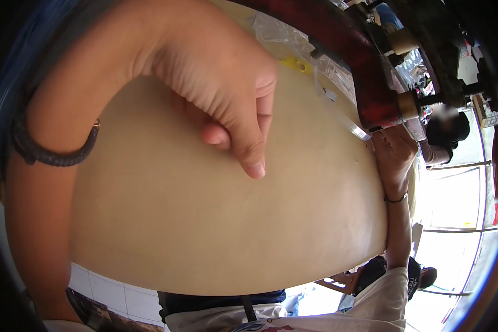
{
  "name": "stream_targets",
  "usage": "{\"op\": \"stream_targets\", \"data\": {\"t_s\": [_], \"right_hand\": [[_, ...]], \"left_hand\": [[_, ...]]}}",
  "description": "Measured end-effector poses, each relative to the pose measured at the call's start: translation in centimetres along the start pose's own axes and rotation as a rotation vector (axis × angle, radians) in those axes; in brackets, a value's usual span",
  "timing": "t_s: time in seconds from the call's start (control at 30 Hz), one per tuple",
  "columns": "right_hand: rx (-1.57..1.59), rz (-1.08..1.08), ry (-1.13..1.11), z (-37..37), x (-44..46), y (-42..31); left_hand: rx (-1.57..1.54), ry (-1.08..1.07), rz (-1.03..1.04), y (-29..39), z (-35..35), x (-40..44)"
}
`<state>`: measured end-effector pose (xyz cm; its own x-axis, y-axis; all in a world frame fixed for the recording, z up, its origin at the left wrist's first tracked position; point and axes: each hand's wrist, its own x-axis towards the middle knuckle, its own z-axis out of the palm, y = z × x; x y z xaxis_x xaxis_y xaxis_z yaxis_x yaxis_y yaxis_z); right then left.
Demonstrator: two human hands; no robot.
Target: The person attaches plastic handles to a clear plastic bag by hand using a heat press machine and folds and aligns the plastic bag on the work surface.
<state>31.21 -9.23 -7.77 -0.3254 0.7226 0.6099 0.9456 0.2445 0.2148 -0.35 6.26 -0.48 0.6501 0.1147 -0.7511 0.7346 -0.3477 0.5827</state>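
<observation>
Tabletop (216,232) lies beneath the downward-bent left hand (227,99).

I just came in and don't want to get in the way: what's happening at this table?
A person has both bare hands at a beige, smooth-topped table. The left hand hovers with fingers curled and nothing visible in it. The right hand is by the lower end of a dark red metal machine arm, which partly hides it; I can't tell what it holds. Crumpled clear plastic and a small yellow item lie nearby.
</observation>
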Motion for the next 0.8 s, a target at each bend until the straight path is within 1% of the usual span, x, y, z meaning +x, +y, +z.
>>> {"op": "stream_targets", "data": {"t_s": [0.03,0.17,0.23,0.27,0.33,0.43,0.5,0.6,0.7,0.73,0.8], "right_hand": [[0.012,-0.006,0.020,0.0,0.1,0.0],[0.019,0.021,-0.018,-0.2,-0.1,0.0],[0.031,0.009,-0.008,-0.2,-0.1,0.1],[0.038,0.011,-0.007,-0.2,-0.1,0.0],[0.053,0.014,-0.007,-0.3,0.1,-0.2],[0.102,0.007,0.007,-0.1,0.1,0.0],[0.087,0.011,-0.014,-0.3,0.2,0.0],[0.071,0.017,-0.015,-0.3,0.1,0.1],[0.058,0.019,-0.034,-0.5,0.4,-0.1],[0.046,0.023,-0.047,-0.7,0.4,0.0],[0.045,0.025,-0.029,-0.9,0.6,-0.4]], "left_hand": [[-0.011,-0.007,-0.013,0.1,-0.1,0.0],[-0.073,-0.075,-0.028,-0.2,-0.9,0.4],[0.017,-0.006,-0.074,0.3,-0.1,0.5],[0.101,0.061,-0.129,0.6,0.6,0.7],[0.119,0.166,-0.052,0.5,1.1,1.0],[-0.070,0.287,0.318,-2.7,0.6,0.8],[-0.180,0.359,0.561,-3.4,0.2,0.9],[0.004,0.474,0.521,-2.6,0.1,0.9],[0.174,0.486,0.594,-2.7,0.7,1.9],[0.225,0.553,0.559,-2.5,1.1,2.0],[0.441,0.815,0.618,-2.9,1.5,3.0]]}}
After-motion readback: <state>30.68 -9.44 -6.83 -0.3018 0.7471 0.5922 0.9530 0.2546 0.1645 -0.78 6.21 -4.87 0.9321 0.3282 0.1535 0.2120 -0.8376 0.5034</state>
